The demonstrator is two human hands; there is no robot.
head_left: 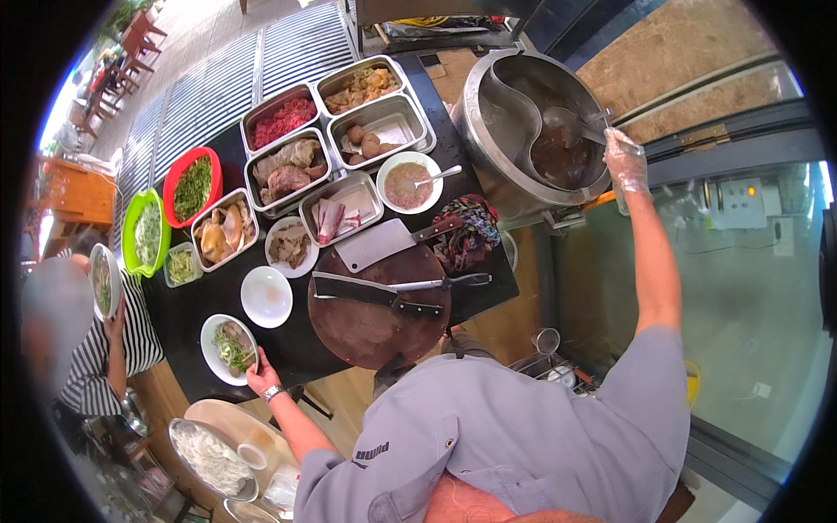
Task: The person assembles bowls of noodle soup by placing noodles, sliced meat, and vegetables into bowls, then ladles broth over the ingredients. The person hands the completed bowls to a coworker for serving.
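Observation:
My left hand (263, 375) grips the right rim of a white bowl (209, 356) at the front left of the black table, thumb by the edge. Sliced meat and chopped greens lie in the bowl. To the right, my right hand (625, 159), in a clear plastic glove, is closed round the handle of a ladle (595, 134). The ladle's head dips into the brown broth of a large round steel pot (488, 157), which a curved wall splits in two. Pale, cloudy liquid stands in the other half.
A round chopping board (375, 336) carries a cleaver (375, 247), a dark-bladed knife (353, 288) and a sharpening steel (427, 284). Behind are several steel trays (379, 122) of meat, plus red (215, 179) and green (131, 228) baskets of greens. A person in stripes (91, 370) holds a bowl at left.

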